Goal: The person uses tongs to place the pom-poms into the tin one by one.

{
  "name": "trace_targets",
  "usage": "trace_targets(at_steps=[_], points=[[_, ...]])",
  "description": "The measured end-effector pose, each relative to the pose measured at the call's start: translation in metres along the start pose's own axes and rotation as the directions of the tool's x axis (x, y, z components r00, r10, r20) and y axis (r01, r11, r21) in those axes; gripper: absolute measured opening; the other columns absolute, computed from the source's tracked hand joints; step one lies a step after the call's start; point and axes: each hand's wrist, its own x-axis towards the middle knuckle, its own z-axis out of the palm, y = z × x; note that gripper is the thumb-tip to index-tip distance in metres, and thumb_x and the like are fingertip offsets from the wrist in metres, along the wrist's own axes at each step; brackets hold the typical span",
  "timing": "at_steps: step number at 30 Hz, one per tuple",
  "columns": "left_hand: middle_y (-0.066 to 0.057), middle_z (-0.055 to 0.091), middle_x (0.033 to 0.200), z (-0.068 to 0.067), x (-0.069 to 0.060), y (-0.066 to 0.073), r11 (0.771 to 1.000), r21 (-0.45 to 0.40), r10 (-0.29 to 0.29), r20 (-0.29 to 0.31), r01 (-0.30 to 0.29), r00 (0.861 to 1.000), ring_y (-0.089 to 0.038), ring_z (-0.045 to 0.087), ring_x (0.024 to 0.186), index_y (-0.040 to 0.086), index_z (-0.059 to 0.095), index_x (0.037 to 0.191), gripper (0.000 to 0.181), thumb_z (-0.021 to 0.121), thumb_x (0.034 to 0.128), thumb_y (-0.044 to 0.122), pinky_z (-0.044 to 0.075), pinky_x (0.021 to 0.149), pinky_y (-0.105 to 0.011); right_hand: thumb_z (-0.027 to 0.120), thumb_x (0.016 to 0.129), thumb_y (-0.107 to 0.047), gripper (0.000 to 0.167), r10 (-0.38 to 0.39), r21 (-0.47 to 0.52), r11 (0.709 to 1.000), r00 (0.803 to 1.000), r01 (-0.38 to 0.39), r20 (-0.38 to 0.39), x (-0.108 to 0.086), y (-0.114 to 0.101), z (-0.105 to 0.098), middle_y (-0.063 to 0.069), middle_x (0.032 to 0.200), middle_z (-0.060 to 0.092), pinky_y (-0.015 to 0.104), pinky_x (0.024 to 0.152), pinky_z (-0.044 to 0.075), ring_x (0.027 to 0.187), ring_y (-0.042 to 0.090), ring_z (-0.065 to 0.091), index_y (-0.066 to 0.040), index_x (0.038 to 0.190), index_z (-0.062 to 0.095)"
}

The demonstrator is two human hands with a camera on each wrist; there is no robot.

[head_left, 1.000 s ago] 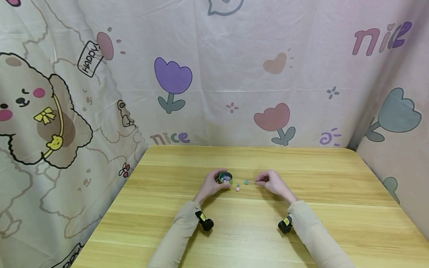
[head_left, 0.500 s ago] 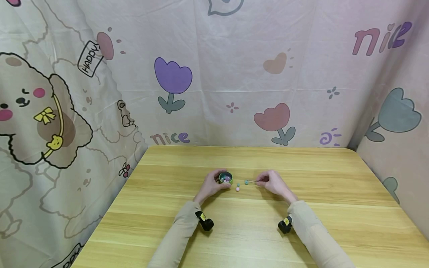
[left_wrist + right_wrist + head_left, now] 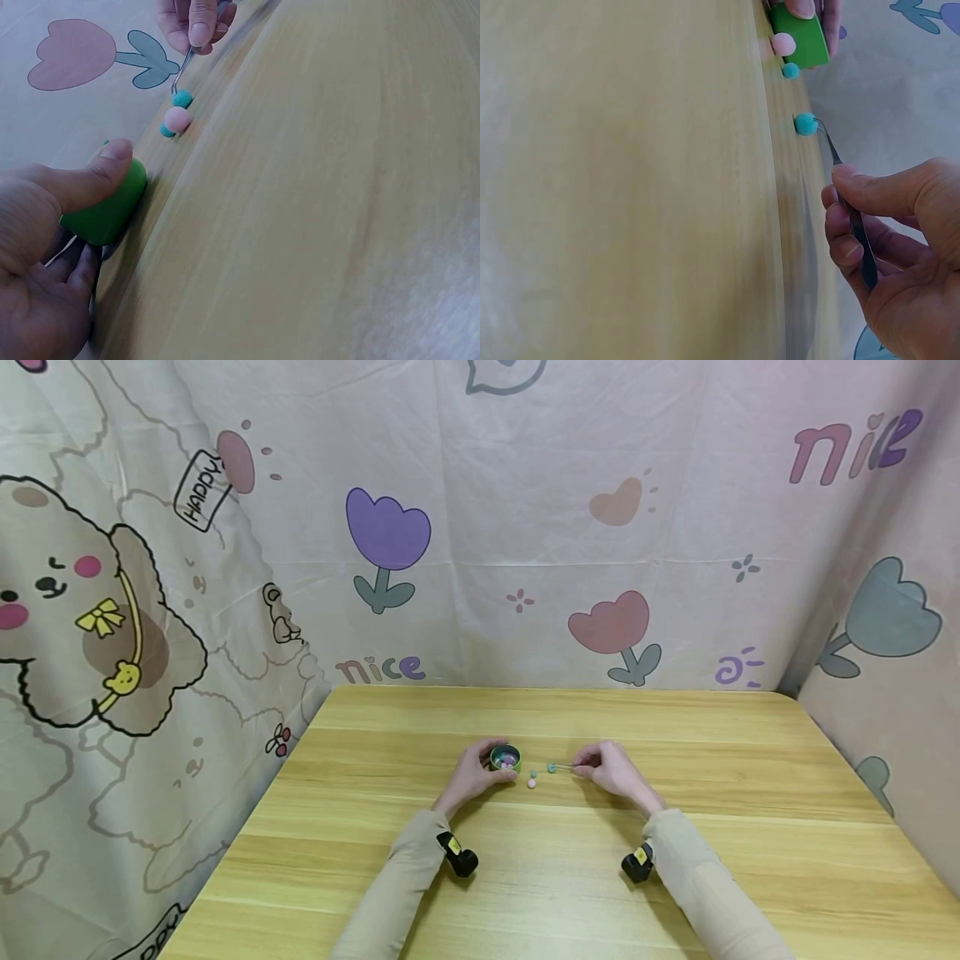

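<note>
Tweezers (image 3: 863,251) are touching a teal ball (image 3: 805,124); the right hand (image 3: 904,247) is pinching them, the left hand (image 3: 34,225) gripping a cup (image 3: 112,206).

This looks like a small curtained-off recording booth. Pale cloth (image 3: 510,485), printed with tulips (image 3: 388,533), a cartoon animal (image 3: 56,610) and the words "nice" and "HAPPY", hangs behind and on both sides of a wood-grain desk (image 3: 555,893). Black cameras (image 3: 465,862) sit at the cuffs of both sleeves (image 3: 708,885). Whether a home or a studio lies beyond the cloth cannot be told.
</note>
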Motion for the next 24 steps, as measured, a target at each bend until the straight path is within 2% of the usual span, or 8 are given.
trace_targets(at_steps=[10, 19, 24], points=[[-0.026, 0.061, 0.136, -0.0007, -0.0009, -0.0003, 1.000, 0.028, 0.010, 0.004, -0.010, 1.000, -0.042, 0.058, 0.128, -0.004, 0.057, 0.136, 0.064, 0.084, 0.0789, 0.005, 0.045, 0.115, -0.052, 0.072, 0.088, -0.001, 0.004, 0.007, 0.018, 1.000, 1.000, -0.007, -0.007, -0.0005, -0.0009, -0.0002, 0.008, 0.082, 0.074, 0.017, 0.060, 0.047, 0.071, 0.010, 0.057, -0.001, 0.089, 0.076], [-0.025, 0.061, 0.137, -0.0008, -0.0001, -0.0004, 1.000, 0.007, 0.001, 0.005, -0.001, 1.000, -0.042, 0.058, 0.129, -0.004, 0.057, 0.136, 0.064, 0.084, 0.0788, 0.005, 0.045, 0.116, -0.053, 0.072, 0.088, -0.001, 0.006, 0.030, 0.032, 0.999, 1.000, -0.030, -0.006, -0.0011, -0.0036, -0.0016, 0.009, 0.083, 0.073, 0.017, 0.061, 0.048, 0.070, 0.009, 0.057, -0.001, 0.092, 0.076], [-0.029, 0.059, 0.137, 0.0008, -0.0008, 0.0024, 1.000, -0.002, 0.003, -0.001, -0.003, 1.000, -0.045, 0.057, 0.129, -0.007, 0.055, 0.137, 0.064, 0.082, 0.0796, 0.000, 0.043, 0.115, -0.056, 0.071, 0.088, -0.001, 0.007, 0.007, 0.032, 0.999, 1.000, -0.007, -0.010, -0.0015, -0.0058, -0.0032, 0.010, 0.083, 0.074, 0.017, 0.061, 0.047, 0.071, 0.010, 0.056, 0.001, 0.093, 0.076]])
